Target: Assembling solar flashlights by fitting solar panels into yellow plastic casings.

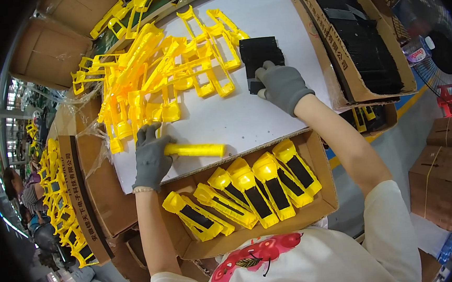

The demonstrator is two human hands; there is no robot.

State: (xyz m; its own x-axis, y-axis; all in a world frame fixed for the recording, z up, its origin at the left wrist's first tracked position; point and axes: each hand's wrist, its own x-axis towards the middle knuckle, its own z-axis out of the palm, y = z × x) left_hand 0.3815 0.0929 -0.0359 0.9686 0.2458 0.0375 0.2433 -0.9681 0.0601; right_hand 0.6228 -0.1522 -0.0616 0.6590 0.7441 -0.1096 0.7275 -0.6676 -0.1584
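Finished yellow flashlights (250, 194) are lying boxed at lower centre; left hand (151, 156) is gripping a yellow flashlight body (195, 150), right hand (282, 86) is pinching black panels (261, 57).

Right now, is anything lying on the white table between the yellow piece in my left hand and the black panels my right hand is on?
Nothing visible does. The left hand holds the yellow piece, the right hand rests on the black panels, and the white table between them is bare. The heap of yellow frames lies off to the left.
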